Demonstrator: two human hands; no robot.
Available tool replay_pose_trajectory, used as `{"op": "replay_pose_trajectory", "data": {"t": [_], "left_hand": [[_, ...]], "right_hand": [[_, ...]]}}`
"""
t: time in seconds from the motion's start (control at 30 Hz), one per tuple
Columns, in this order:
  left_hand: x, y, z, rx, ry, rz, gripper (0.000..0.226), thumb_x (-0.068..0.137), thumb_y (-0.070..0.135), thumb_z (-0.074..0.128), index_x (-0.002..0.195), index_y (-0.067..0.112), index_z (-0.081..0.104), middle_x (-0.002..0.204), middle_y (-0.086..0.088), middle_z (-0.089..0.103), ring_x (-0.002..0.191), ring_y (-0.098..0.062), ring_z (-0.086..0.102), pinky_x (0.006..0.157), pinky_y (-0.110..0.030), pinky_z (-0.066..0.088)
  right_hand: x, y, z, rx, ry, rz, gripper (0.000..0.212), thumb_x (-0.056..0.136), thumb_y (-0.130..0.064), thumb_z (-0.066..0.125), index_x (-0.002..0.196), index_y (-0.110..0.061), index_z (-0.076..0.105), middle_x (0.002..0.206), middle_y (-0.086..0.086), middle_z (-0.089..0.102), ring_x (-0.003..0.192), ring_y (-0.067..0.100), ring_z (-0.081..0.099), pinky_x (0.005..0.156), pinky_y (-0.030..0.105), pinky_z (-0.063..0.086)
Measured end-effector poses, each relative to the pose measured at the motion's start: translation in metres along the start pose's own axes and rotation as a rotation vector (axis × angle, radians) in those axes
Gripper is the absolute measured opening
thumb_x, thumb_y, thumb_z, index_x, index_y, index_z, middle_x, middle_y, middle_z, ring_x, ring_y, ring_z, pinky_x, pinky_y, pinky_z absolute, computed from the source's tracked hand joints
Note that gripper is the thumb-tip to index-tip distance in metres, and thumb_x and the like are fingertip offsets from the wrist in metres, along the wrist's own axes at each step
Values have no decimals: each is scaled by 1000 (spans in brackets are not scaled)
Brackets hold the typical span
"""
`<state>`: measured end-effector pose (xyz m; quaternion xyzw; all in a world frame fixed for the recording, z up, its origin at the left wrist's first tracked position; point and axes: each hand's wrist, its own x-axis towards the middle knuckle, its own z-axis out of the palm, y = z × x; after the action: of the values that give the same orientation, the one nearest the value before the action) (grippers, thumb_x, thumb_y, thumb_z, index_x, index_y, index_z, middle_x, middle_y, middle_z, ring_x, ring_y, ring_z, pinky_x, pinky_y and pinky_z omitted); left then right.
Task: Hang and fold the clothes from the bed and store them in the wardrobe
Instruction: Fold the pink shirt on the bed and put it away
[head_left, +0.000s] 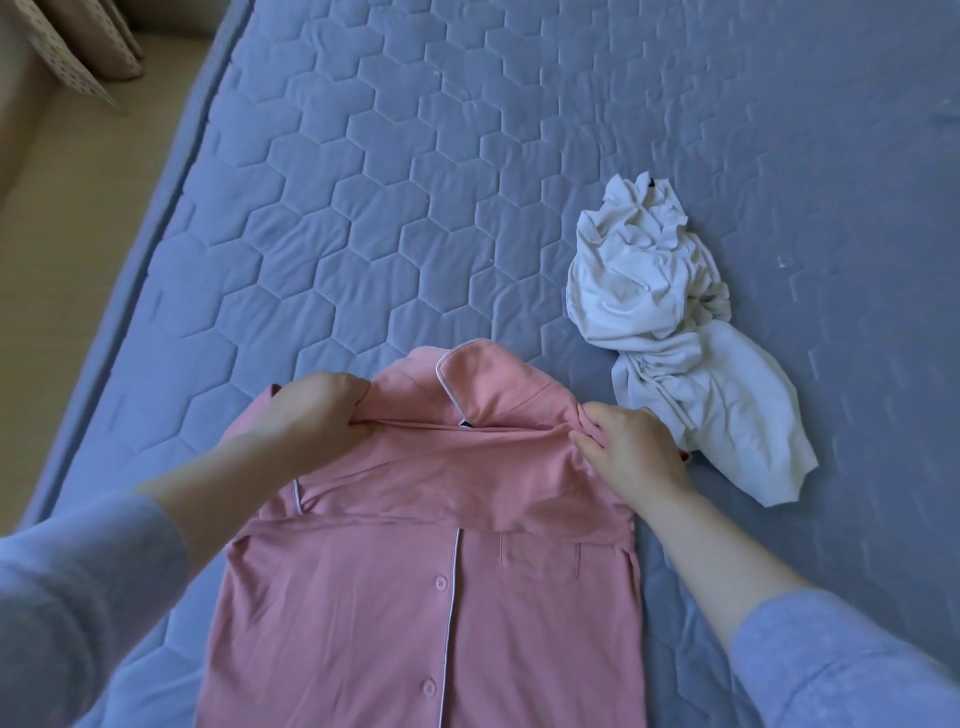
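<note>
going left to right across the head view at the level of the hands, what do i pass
floor → mattress → left hand gripping the pink shirt → its collar → right hand pinching the other shoulder → crumpled white garment

A pink pyjama shirt (415, 597) with white piping lay front-up and buttoned on the blue quilted bed (363, 182), its collar at the far end and a band of fabric bunched across the chest. Just right of the collar sat a crumpled white garment (654, 322), possibly a T-shirt.
</note>
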<state>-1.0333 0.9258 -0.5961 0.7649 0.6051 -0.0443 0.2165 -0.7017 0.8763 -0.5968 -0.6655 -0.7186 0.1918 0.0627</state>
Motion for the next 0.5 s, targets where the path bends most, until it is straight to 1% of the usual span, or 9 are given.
{"op": "replay_pose_trajectory", "data": {"t": [0.07, 0.13, 0.23, 0.27, 0.33, 0.43, 0.47, 0.5], "left_hand": [[-15, 4, 0, -17, 15, 33, 31, 82, 31, 64, 65, 25, 38, 69, 7, 48, 71, -22, 49, 56, -31, 27], [-29, 8, 0, -37, 42, 62, 35, 83, 26, 62, 63, 26, 33, 64, 10, 40, 70, -24, 50, 57, -32, 26], [-56, 14, 0, -43, 75, 95, 39, 84, 23, 62, 61, 26, 31, 63, 10, 37, 69, -25, 50, 55, -32, 23], [-66, 16, -1, -42, 88, 101, 40, 84, 23, 62, 61, 26, 30, 63, 9, 37, 66, -24, 48, 54, -33, 22], [-87, 21, 0, -22, 106, 99, 40, 84, 23, 63, 60, 25, 30, 63, 9, 37, 62, -20, 42, 50, -32, 18], [-123, 28, 9, 21, 120, 66, 43, 84, 25, 63, 59, 25, 27, 63, 9, 34, 59, -17, 38, 48, -26, 14], [-134, 29, 13, 17, 115, 54, 42, 84, 25, 62, 60, 24, 28, 63, 10, 34, 59, -17, 40, 48, -27, 16], [-144, 30, 19, -1, 106, 52, 39, 83, 24, 63, 61, 23, 30, 64, 9, 35, 62, -20, 46, 48, -32, 23]], "right_hand": [[-15, -4, -3, -10, 32, -13, 42, 84, -17, 71, 65, -16, 34, 51, -9, 31, 55, 29, 40, 63, 28, 24], [-29, -7, -5, -15, 70, -23, 42, 83, -16, 72, 65, -16, 35, 52, -10, 30, 55, 29, 36, 63, 28, 24], [-53, -13, -6, -30, 129, -36, 43, 79, -14, 75, 64, -18, 34, 51, -4, 40, 53, 29, 34, 63, 28, 26], [-61, -14, -6, -39, 142, -43, 44, 78, -14, 76, 64, -18, 35, 51, -1, 44, 52, 30, 37, 64, 28, 26], [-80, -16, -5, -52, 140, -50, 42, 78, -13, 75, 64, -17, 36, 53, -2, 43, 53, 33, 46, 65, 28, 27], [-114, -16, -1, -77, 140, -58, 35, 74, -12, 77, 65, -12, 44, 55, -2, 49, 55, 32, 50, 64, 27, 29], [-126, -17, 2, -100, 143, -58, 33, 72, -12, 79, 65, -11, 46, 56, -2, 51, 55, 30, 50, 63, 26, 28], [-137, -18, 5, -121, 147, -58, 32, 69, -12, 80, 65, -11, 48, 57, -2, 53, 56, 28, 50, 62, 24, 28]]}}
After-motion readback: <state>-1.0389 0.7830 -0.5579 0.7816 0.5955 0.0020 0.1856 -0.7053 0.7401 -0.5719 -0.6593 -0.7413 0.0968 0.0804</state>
